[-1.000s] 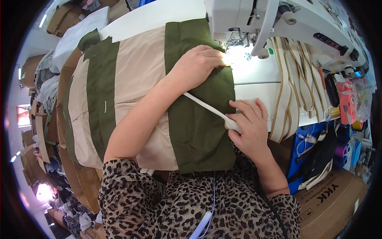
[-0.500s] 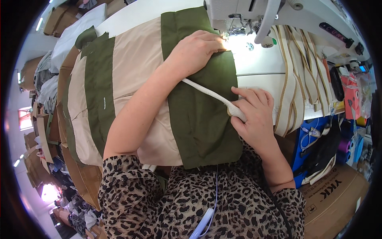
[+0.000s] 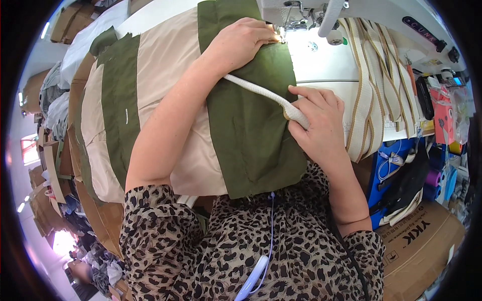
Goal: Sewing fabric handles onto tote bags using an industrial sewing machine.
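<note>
A panel of olive-green and beige fabric point(image 3: 165, 70) lies across the sewing machine bed and hangs over its near edge. My left hand point(image 3: 241, 45) rests on the far part of the green band, fingers bent and pressed together beside the machine's lit presser foot point(image 3: 282, 36). What its fingertips hold is hidden. From beneath my left wrist, a narrow cream strap point(image 3: 258, 91), rounded like a cord, slants down to the right. My right hand point(image 3: 321, 120) pinches its tan-edged end between thumb and fingers, over the green fabric's right edge.
Cream webbing straps with tan edges point(image 3: 369, 90) hang in a bundle right of the machine bed. The white sewing machine point(image 3: 396, 30) spans the upper right. A cardboard box point(image 3: 422, 246) stands at lower right; another box point(image 3: 100, 220) is left, below the fabric.
The machine, fabric and both hands all sit higher in the picture, as my view has shifted. Both hands keep nearly the same grip and place on the work.
</note>
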### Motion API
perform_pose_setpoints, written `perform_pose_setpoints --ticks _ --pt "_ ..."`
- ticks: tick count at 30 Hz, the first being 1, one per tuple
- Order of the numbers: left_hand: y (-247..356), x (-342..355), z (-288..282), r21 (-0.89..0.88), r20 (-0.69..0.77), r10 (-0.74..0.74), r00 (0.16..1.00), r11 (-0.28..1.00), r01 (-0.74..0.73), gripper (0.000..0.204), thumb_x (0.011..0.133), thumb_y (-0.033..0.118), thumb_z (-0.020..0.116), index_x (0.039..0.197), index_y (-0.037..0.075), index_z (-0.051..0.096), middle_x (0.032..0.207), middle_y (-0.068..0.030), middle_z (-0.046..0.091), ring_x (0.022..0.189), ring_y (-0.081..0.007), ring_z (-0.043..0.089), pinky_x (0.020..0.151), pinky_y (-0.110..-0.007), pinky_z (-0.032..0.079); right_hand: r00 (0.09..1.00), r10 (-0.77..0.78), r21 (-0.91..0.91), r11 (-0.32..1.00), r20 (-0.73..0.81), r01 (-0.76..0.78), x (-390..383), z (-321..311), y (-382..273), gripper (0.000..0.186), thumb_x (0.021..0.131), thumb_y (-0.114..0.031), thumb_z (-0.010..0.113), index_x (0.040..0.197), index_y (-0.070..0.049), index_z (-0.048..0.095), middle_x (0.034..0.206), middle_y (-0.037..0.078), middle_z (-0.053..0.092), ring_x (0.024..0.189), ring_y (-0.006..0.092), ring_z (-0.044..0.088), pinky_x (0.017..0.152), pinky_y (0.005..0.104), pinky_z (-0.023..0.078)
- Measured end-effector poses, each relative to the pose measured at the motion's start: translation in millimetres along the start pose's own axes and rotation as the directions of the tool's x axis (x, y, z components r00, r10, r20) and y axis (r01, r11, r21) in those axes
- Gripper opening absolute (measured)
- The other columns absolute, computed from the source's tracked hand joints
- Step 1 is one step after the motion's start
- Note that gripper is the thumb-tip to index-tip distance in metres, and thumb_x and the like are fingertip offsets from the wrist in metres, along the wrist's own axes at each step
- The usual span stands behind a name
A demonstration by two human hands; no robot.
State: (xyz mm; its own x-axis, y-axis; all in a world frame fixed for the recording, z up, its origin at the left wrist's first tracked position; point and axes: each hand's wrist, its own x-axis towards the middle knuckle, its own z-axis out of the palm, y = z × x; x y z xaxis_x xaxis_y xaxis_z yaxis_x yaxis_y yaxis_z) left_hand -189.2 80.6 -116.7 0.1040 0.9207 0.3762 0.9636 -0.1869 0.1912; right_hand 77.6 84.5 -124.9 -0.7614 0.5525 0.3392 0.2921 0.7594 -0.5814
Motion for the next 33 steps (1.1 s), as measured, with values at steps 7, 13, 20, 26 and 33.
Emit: perform_pose_setpoints --ticks 7,13,20,26,33 --pt "-0.9 -0.9 -0.5 -0.03 0.006 0.035 0.999 0.999 -0.035 0.02 0.091 0.01 0.064 0.107 0.012 0.076 0.109 -0.0069 0.072 0.103 -0.0281 0.065 0.092 -0.039 0.052 1.0 -0.002 -0.01 1.0 -0.003 0.002 -1.8 1.6 -2.5 0.017 0.073 -0.015 0.072 0.09 -0.01 0.071 0.122 -0.001 0.068 0.11 0.0225 0.056 0.1 0.042 0.034" --pt "4.8 -6.3 -1.0 -0.048 0.013 0.007 1.0 0.999 -0.007 0.02 0.092 0.01 0.063 0.108 0.011 0.075 0.112 -0.006 0.071 0.105 -0.0279 0.064 0.095 -0.039 0.051 1.0 0.018 0.014 1.0 0.001 -0.018 -5.1 0.4 -3.5 0.019 0.073 -0.015 0.071 0.091 -0.01 0.072 0.123 -0.001 0.067 0.111 0.0232 0.056 0.101 0.0426 0.035" --pt "24.7 -10.5 -21.1 0.01 0.036 -0.049 0.998 0.999 0.049 0.022 0.093 0.012 0.063 0.112 0.008 0.073 0.112 -0.0069 0.072 0.111 -0.0279 0.064 0.098 -0.039 0.051 0.999 -0.041 0.025 0.999 -0.022 0.041 -7.4 -1.0 1.7 0.034 0.074 -0.012 0.071 0.107 -0.009 0.07 0.129 0.004 0.063 0.114 0.0261 0.055 0.1 0.042 0.037" --pt "120.1 -54.6 -48.3 -0.257 0.111 0.057 0.992 0.966 -0.027 0.035 0.085 0.013 0.072 0.119 0.008 0.066 0.108 -0.0104 0.07 0.105 -0.031 0.067 0.106 -0.043 0.049 0.999 -0.046 0.066 0.997 -0.002 0.046 -16.3 -11.3 -4.3 0.041 0.072 -0.003 0.071 0.113 -0.011 0.069 0.109 0.007 0.061 0.105 0.028 0.056 0.089 0.0419 0.043" --pt "104.2 -103.8 -53.0 -0.217 -0.242 0.026 0.97 0.973 -0.08 0.031 0.07 -0.009 0.068 0.097 0.007 0.065 0.098 -0.0074 0.069 0.087 -0.0257 0.07 0.072 -0.037 0.057 0.954 0.218 0.183 0.949 0.204 -0.256 -62.7 -44.0 0.9 0.049 0.074 -0.003 0.074 0.122 -0.009 0.062 0.102 0.009 0.07 0.092 0.0314 0.065 0.077 0.0404 0.047"
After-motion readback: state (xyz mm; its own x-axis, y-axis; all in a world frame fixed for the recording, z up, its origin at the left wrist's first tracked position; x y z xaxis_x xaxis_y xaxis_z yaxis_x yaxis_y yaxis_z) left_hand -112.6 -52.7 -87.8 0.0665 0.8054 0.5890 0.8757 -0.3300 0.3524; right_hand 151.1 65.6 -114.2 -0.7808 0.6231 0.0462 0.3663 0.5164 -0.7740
